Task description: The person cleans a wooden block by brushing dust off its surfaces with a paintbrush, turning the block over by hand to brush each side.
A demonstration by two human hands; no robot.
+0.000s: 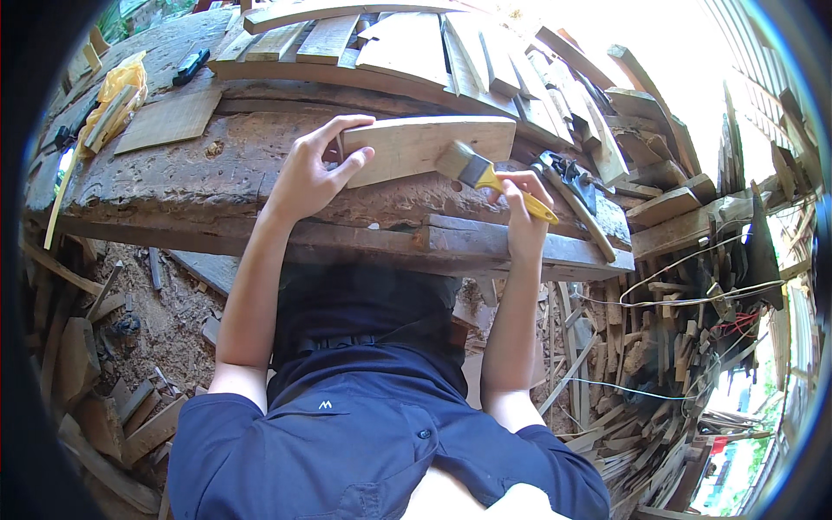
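On the workbench (173,186), hands steady a wooden board (429,143) and hold a paintbrush (485,176).

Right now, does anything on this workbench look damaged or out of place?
The workbench slab is rough, cracked and pitted, with a ragged front edge. Offcuts lie in a loose heap below on the right. Otherwise nothing stands out: the left hand steadies a wooden board and the right hand holds a yellow-handled brush against it.

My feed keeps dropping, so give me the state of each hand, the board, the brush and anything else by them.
left hand: gripping board's left end
right hand: closed on brush handle
wooden board: flat on workbench
paintbrush: bristles touching board
hand plane: resting unused on workbench
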